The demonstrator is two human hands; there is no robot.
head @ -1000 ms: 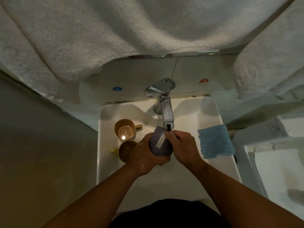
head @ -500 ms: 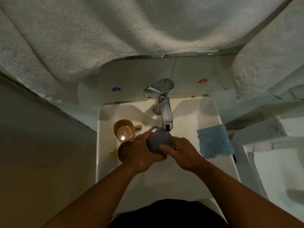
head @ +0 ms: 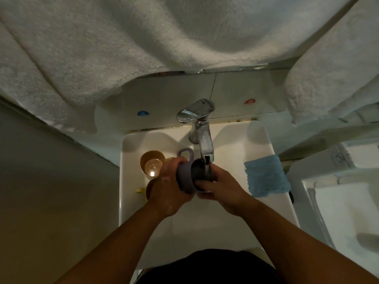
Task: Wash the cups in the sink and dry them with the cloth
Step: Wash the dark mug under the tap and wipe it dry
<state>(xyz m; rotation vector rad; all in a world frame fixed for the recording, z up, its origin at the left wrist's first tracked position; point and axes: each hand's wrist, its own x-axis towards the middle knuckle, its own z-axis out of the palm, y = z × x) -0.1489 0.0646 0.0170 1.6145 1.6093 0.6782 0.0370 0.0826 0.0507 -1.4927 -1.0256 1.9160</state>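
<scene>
A purple cup [head: 185, 177] lies on its side under the chrome faucet [head: 202, 136], mouth turned right, handle pointing up and away. My left hand [head: 168, 189] grips its body from the left. My right hand [head: 221, 187] holds the rim, fingers reaching into the mouth where the water falls. In the white sink [head: 231, 144], a tan cup [head: 152, 163] with water in it stands upright at the left; a second tan cup [head: 150, 188] below it is mostly hidden by my left hand. A blue cloth [head: 266, 176] lies on the sink's right rim.
Large white towels [head: 143, 48] hang overhead and at the right [head: 332, 78], close above the faucet. A white fixture [head: 344, 201] stands to the right of the sink. A grey wall runs along the left.
The purple cup has been turned from base-up to lying sideways with its mouth toward my right hand, under the spout. My right fingers have moved to the rim.
</scene>
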